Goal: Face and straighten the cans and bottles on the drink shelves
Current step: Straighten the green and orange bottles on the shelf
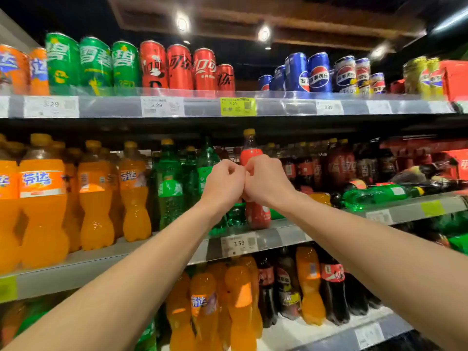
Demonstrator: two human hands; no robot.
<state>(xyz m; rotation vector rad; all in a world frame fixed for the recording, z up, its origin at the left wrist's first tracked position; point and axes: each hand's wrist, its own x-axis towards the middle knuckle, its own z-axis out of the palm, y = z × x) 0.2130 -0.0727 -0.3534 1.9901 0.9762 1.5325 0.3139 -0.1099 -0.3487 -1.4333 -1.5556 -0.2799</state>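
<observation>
On the middle shelf (278, 239) my right hand (267, 182) grips a red-labelled cola bottle (258, 215) with a yellow cap, standing upright near the shelf's front edge. Beside it, knuckles touching, my left hand (222, 184) curls round a green soda bottle (208, 158) whose base shows below the wrist. Both hands hide the bottles' middles. Orange soda bottles (43, 198) stand in rows to the left, more green bottles (169, 188) just left of my hands, and dark cola bottles (339, 165) to the right.
Orange, green, red and blue cans (179, 67) line the top shelf. A green bottle (374, 195) lies on its side on the middle shelf's right part, among other toppled bottles. Orange and cola bottles (331, 292) fill the lower shelf. Price tags run along the shelf edges.
</observation>
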